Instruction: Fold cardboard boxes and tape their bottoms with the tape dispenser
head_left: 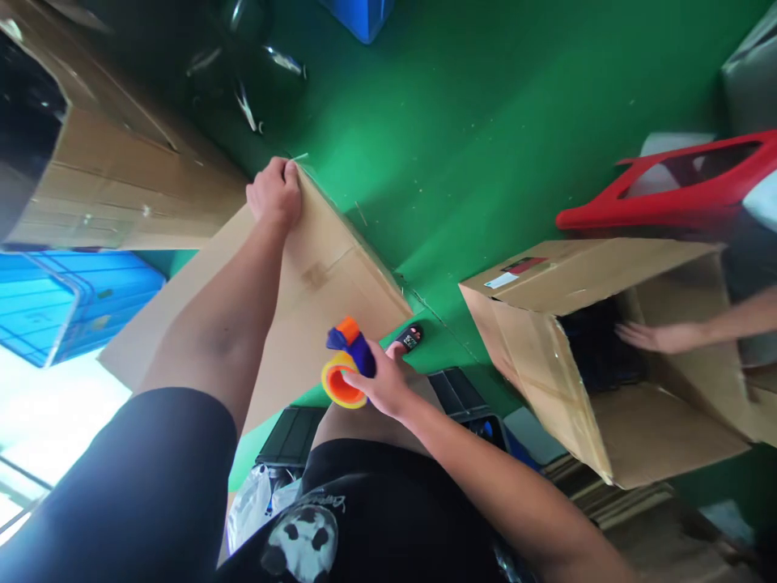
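My left hand [276, 193] is closed over the far top corner of a large brown cardboard box [328, 271], which stands tilted in front of me on the green floor. In my right hand [385, 380] is a blue and orange tape dispenser [358, 348] with a yellow and orange roll on it. My fingers wrap round its blue body, close to my legs and apart from the box. The palm side of my left hand is hidden.
At right an open cardboard box [546, 348] holds dark contents, with another person's hand [661, 336] reaching in. A red plastic stool [668, 190] lies behind it. Blue crates [109, 300] and a large carton [133, 178] stand at left. Black bins [455, 393] stand near my legs.
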### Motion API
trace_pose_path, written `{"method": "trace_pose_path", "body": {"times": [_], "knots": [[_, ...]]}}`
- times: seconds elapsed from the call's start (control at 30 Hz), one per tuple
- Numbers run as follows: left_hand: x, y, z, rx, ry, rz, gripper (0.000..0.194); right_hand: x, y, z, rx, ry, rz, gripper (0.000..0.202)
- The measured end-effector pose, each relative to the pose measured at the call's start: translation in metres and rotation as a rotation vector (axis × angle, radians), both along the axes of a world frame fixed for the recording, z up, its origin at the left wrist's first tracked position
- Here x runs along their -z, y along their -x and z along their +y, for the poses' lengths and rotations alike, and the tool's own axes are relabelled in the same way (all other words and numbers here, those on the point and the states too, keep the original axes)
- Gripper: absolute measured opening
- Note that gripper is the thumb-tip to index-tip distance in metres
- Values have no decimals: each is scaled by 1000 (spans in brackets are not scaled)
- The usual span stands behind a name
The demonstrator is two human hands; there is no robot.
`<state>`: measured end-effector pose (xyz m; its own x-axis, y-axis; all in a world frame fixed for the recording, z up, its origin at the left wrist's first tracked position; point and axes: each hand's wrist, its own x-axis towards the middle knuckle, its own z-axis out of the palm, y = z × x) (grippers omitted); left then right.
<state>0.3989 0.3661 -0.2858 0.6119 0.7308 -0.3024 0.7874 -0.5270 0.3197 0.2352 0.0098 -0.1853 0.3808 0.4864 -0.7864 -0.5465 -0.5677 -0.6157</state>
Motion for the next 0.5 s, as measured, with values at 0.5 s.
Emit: {"method": "trace_pose_path", "body": {"times": [0.5], "knots": [[7, 9, 29, 38, -95, 16, 45, 30, 16, 71, 26, 97, -662, 75]]}}
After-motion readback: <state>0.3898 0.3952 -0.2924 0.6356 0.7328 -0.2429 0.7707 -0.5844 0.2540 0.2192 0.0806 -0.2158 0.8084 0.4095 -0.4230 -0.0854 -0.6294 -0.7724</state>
